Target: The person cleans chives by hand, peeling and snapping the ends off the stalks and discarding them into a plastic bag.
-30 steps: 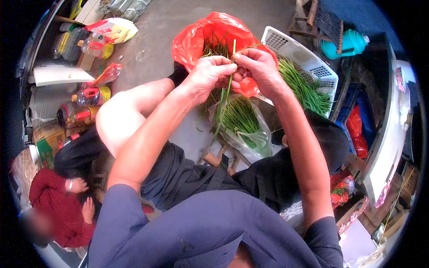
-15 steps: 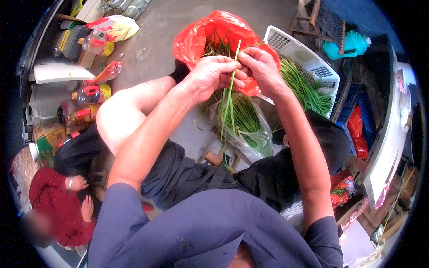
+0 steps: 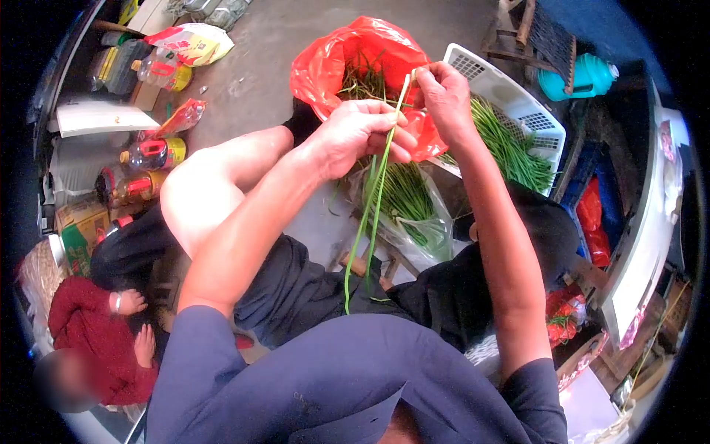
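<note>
Just above the centre of the frame, the left hand has its thumb and forefinger pressed together on a few long green stalks, the other fingers loosely curled. The stalks are slim, smooth and round, with pale ends pointing up toward the red bag and limp, darker lengths that bow down over the lap to the middle of the frame. The right hand, upper right of the left one, has thumb and forefinger tips drawn close together beside the pale ends; whether anything is pinched there is too small to tell.

Behind the hands, at top centre, a glossy, crinkled red plastic bag gapes open around a tangle of thin, brownish-green scraps. Right of it, a white basket of rigid plastic, its walls pierced by a fine grid, holds a dense sheaf of straight green stems. Below the hands, a filmy clear bag wraps loosely around another green bundle.

A rounded teal plastic jug lies at upper right; at left, a labelled bottle has a dark, shiny body. A person's knitted-looking dark red sleeve shows at lower left.
</note>
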The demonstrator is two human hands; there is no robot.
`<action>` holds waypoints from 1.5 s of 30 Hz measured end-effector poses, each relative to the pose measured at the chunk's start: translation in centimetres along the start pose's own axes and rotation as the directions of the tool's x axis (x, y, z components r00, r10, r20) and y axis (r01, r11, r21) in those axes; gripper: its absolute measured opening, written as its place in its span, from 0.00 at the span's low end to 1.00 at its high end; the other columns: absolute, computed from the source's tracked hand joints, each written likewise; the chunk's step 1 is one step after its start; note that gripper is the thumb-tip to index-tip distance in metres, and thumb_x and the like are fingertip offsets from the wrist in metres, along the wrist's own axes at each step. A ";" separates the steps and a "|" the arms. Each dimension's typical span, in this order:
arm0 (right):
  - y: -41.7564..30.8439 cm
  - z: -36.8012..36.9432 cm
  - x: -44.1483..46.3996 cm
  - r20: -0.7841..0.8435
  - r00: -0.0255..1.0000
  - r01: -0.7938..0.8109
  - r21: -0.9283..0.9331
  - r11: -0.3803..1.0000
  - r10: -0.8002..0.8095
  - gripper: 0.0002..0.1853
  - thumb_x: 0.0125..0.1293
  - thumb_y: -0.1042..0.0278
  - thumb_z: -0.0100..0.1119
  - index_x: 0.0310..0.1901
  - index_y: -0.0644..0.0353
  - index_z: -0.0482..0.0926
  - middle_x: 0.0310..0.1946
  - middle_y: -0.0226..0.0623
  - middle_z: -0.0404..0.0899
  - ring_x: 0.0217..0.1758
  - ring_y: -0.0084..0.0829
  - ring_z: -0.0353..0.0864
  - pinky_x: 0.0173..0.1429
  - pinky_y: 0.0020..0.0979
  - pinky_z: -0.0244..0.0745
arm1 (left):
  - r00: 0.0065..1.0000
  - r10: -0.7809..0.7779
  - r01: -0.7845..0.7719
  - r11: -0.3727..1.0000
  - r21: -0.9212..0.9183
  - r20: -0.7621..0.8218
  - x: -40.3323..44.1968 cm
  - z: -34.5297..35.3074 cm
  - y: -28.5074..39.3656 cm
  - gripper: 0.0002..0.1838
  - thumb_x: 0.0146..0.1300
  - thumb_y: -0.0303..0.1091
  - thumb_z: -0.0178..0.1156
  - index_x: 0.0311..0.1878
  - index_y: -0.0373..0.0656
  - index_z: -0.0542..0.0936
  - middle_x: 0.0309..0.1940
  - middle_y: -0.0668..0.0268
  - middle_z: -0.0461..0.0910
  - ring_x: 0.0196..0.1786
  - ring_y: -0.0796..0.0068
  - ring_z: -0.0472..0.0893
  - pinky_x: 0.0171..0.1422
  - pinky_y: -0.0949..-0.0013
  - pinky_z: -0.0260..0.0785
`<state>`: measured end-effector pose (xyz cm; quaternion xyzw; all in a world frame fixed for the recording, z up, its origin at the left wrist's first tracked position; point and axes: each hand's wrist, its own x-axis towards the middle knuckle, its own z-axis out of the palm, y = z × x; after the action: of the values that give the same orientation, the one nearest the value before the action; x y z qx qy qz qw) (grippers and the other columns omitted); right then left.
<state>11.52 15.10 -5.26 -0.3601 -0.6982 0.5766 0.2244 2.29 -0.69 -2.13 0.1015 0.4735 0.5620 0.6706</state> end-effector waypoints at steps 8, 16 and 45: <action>2.3 0.6 1.5 0.082 0.996 -0.050 0.070 0.996 0.045 0.11 0.59 0.71 0.60 0.41 0.69 0.78 0.30 0.37 0.81 0.25 0.24 0.79 0.28 0.25 0.73 | 0.969 0.152 -0.136 0.986 0.098 -0.193 0.1 -0.9 0.3 0.06 0.65 0.32 0.57 0.41 0.42 0.76 0.35 0.62 0.82 0.25 0.78 0.79 0.30 0.75 0.70; 3.3 -0.6 0.3 0.048 0.996 0.092 -0.451 0.888 -0.078 0.17 0.57 0.55 0.65 0.26 0.63 0.82 0.17 0.39 0.79 0.20 0.29 0.79 0.29 0.35 0.72 | 0.946 0.231 -0.233 0.972 0.018 -0.228 0.3 -1.9 1.3 0.08 0.67 0.28 0.50 0.47 0.41 0.75 0.29 0.62 0.82 0.15 0.87 0.64 0.18 0.80 0.54; 24.8 4.9 -12.4 0.234 0.910 -0.088 -0.698 0.711 0.342 0.10 0.52 0.61 0.59 0.34 0.55 0.79 0.33 0.47 0.80 0.38 0.50 0.80 0.42 0.48 0.76 | 0.905 0.386 -0.339 0.908 0.245 -0.178 -0.8 0.0 3.9 0.15 0.59 0.24 0.48 0.49 0.31 0.74 0.33 0.58 0.83 0.17 0.87 0.63 0.23 0.83 0.55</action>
<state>21.98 4.35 -29.14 -0.3893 -0.8391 0.3612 -0.1174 -0.21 0.00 0.96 0.1942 0.5742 0.6326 0.4822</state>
